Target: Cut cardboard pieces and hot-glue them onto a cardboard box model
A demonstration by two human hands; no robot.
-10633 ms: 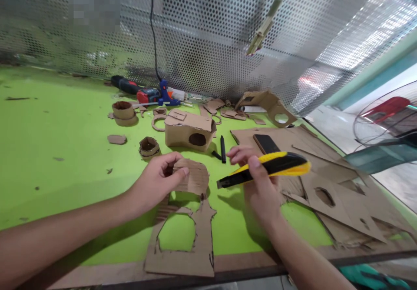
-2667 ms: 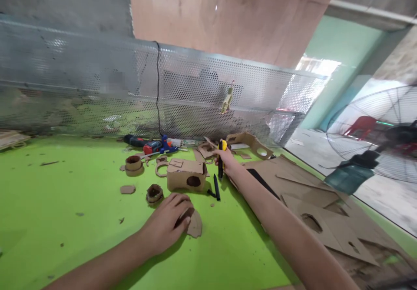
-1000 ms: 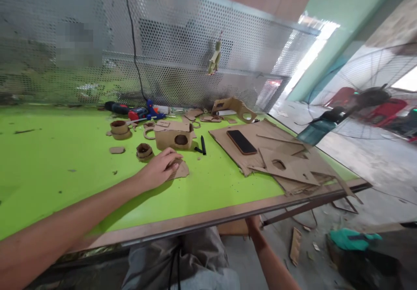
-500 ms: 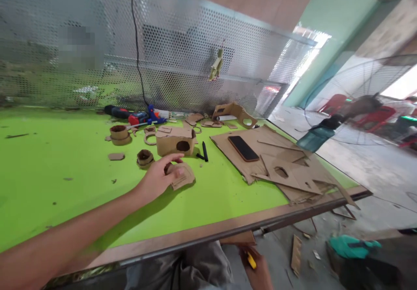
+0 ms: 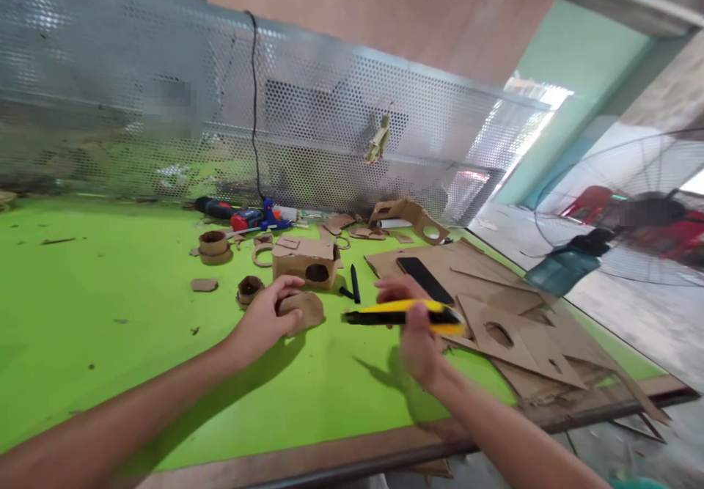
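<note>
My left hand (image 5: 268,320) grips a small rounded cardboard piece (image 5: 309,309), thumb on the near side, just above the green table (image 5: 181,379). In my right hand (image 5: 421,335) is a yellow and black box cutter (image 5: 399,313), held level over the table and slightly blurred; I cannot make out whether its blade is out. Just behind the left hand stands a cardboard box (image 5: 291,256) with a round hole in its front. A cardboard ring (image 5: 250,289) lies left of that hand, and a black marker (image 5: 355,284) lies between the two hands, farther back.
Cardboard sheets (image 5: 495,357) carrying a phone (image 5: 424,280) cover the table's right side. A blue glue gun (image 5: 269,214) and a red and black power tool (image 5: 242,219) lie along the back by a perforated metal screen (image 5: 324,144). A fan (image 5: 649,210) stands at the right.
My right hand has come up from below the table edge with the box cutter and is now over the table. The left hand keeps its cardboard piece, which has turned a little.
</note>
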